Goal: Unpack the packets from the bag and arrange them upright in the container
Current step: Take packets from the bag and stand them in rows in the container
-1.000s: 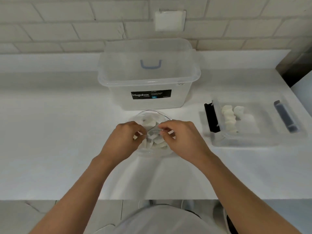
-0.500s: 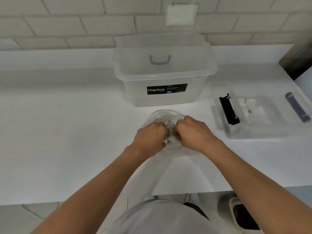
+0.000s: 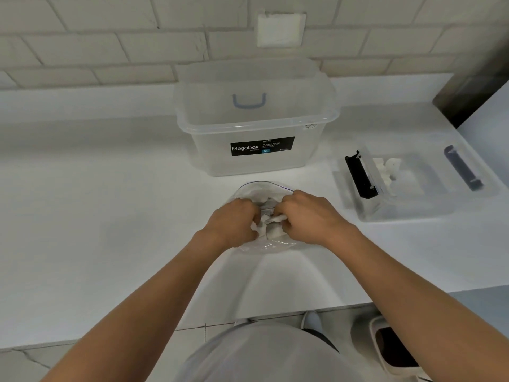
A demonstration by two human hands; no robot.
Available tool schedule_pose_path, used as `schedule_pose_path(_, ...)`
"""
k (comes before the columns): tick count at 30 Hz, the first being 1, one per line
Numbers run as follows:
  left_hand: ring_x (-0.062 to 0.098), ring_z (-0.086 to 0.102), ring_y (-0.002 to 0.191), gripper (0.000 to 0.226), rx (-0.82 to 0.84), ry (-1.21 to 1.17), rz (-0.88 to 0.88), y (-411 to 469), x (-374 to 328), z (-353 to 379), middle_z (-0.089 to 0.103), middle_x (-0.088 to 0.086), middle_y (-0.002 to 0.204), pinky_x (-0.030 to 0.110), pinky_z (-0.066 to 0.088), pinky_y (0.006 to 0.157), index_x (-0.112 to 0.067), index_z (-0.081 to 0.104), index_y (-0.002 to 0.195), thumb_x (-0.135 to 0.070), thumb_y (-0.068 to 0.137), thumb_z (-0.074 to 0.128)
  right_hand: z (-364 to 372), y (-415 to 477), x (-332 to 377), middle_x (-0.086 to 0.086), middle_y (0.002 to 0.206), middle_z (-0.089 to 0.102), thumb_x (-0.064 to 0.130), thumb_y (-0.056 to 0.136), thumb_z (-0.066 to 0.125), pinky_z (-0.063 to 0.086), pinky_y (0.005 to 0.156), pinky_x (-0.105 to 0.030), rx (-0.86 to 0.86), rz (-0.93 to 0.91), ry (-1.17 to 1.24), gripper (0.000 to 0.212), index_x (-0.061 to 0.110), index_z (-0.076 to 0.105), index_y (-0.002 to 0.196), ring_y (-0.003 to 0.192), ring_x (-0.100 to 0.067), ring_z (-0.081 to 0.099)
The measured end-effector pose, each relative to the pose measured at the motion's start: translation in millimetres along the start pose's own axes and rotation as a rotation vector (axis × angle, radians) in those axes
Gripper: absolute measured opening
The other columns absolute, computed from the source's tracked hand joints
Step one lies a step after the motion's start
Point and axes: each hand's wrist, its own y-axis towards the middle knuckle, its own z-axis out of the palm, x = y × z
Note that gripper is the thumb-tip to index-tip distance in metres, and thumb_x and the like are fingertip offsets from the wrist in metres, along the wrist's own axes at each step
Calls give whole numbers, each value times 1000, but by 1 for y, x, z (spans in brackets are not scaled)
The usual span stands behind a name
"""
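Note:
A clear plastic bag [image 3: 261, 188] lies on the white counter in front of me, with small white packets [image 3: 271, 230] inside. My left hand [image 3: 232, 221] and my right hand [image 3: 305, 216] are side by side in the bag's mouth, fingers curled round white packets. To the right stands a shallow clear container [image 3: 413, 208] with black and blue side clips; a few white packets [image 3: 388, 169] stand at its left end.
A tall clear Megabox storage box [image 3: 256, 150] with its lid leaning behind stands at the back against the brick wall. The counter's front edge [image 3: 275, 315] is near my body. A dark surface [image 3: 468, 86] rises at the far right.
My hands went from pinching the bag's opening to digging into it and closing on packets. My head has shifted, so the view sits lower and more to the left.

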Motion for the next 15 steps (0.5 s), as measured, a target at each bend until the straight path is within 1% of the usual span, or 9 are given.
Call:
schedule_pose_path(1,15,60,94,13,4,-41,17,-1,1,-3,64,-9,97,29,50,74,-23,71,94,-26,81,72,0,-1,0,4,101,65,23,89,52,45,60,-33,-24,-4,5,26,29,66,110,101,-23,57)
schedule_pose_path(2,14,60,90,13,2,-78,34,-3,3,-6,64,-11,90,23,49,75,-22,75,94,-22,81,72,0,-2,0,4,100,66,25,90,51,44,60,-32,-44,-4,11,25,29,65,111,100,-24,58)
schedule_pose_path(4,9,57,79,17,-13,-117,50,-6,6,-13,58,-20,76,6,38,68,-22,79,94,-15,84,68,-2,-2,-1,1,99,67,29,93,50,41,60,-33,-68,5,29,22,28,64,110,96,-28,61)
schedule_pose_path(5,7,55,75,20,-27,-123,54,-7,7,-16,58,-20,73,5,36,66,-23,80,93,-12,85,65,-2,-2,-2,-2,98,68,30,94,49,41,61,-34,-75,5,42,19,26,62,107,94,-30,62)
schedule_pose_path(7,7,58,72,22,-59,-159,45,-8,9,-21,67,-15,76,11,38,66,-25,81,92,-12,87,65,-4,-1,-1,-6,92,66,29,96,47,43,60,-36,-65,-1,66,10,24,55,93,86,-34,61)
schedule_pose_path(9,7,63,72,18,-103,-228,24,-9,8,-23,73,-11,81,10,42,66,-25,81,92,-14,89,67,-5,-1,1,-6,82,59,21,95,49,41,58,-37,-28,7,86,13,25,43,84,77,-35,55)
schedule_pose_path(11,7,66,75,16,-127,-258,19,-8,4,-24,75,-9,84,10,46,68,-23,80,92,-13,89,67,-8,-1,3,-5,78,52,7,89,50,35,56,-35,12,17,71,21,24,41,82,72,-33,50)
schedule_pose_path(13,10,67,78,15,-142,-242,17,-8,1,-23,74,-7,86,16,49,72,-22,79,92,-13,91,66,-11,-1,5,-6,81,54,0,82,50,34,58,-33,37,26,60,24,22,41,83,71,-32,48)
schedule_pose_path(15,9,64,79,13,-172,-267,-8,-8,2,-24,72,-9,86,7,44,68,-21,77,94,-13,91,66,-10,0,4,-8,87,59,-2,81,50,38,60,-34,33,27,73,24,21,42,84,74,-33,50)
